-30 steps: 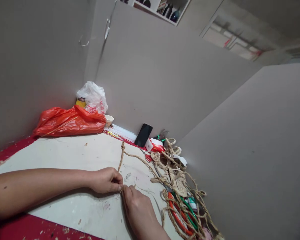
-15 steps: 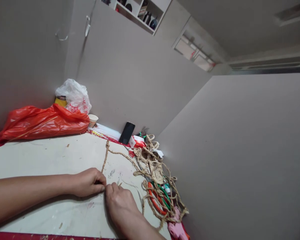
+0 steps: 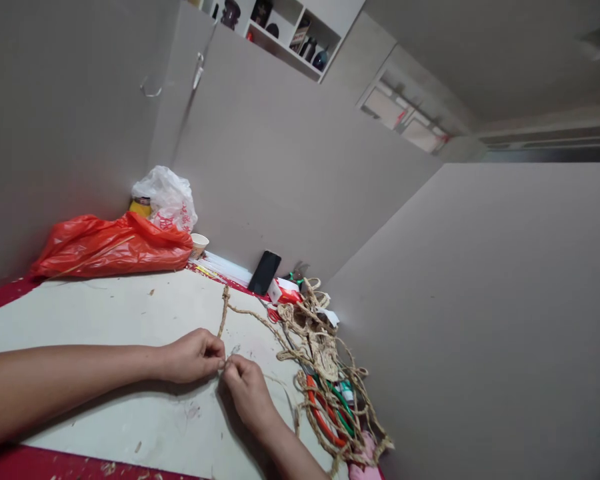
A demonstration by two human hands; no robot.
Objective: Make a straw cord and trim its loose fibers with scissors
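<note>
A thin braided straw rope (image 3: 224, 312) runs down the pale board (image 3: 145, 313) to my left hand (image 3: 195, 355), whose fingers are pinched on its lower end. Close beside it, nearly touching, my right hand (image 3: 247, 387) is closed with its fingertips pressed together; what they hold is too small to make out. From the top of the rope another length leads right to a tangled pile of straw rope (image 3: 324, 353). A loose thin strand (image 3: 281, 383) lies right of my right hand.
Behind the board are a red plastic bag (image 3: 115, 247), a white bag (image 3: 167, 193), a paper cup (image 3: 199, 245) and a black phone (image 3: 265, 272). Orange-handled (image 3: 320, 413) and green-handled tools lie under the rope pile. Grey partitions (image 3: 455, 300) enclose the table.
The whole view has shifted, with the scene now further right. My right hand has turned and shows more of its thumb side; both hands remain close together.
</note>
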